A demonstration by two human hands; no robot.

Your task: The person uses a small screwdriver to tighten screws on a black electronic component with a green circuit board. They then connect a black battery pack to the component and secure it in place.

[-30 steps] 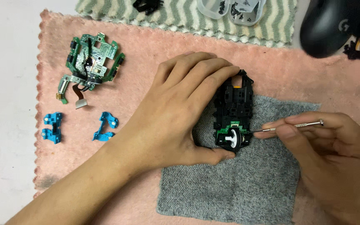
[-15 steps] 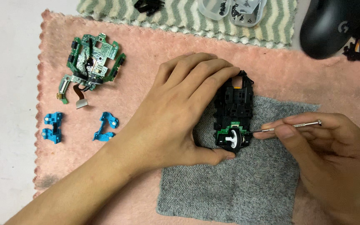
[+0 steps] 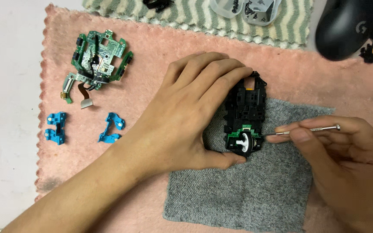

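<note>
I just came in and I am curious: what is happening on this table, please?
A person is working on a taken-apart computer mouse. The left hand steadies the black inner frame on a grey cloth. The right hand holds a thin metal screwdriver with its tip at the white scroll wheel. A green circuit board and two blue plastic parts lie aside on the pink towel.

left side of the black frame (image 3: 247, 116) under the left hand (image 3: 186, 116); black mouse shell (image 3: 350, 28) cut by the top edge
</note>
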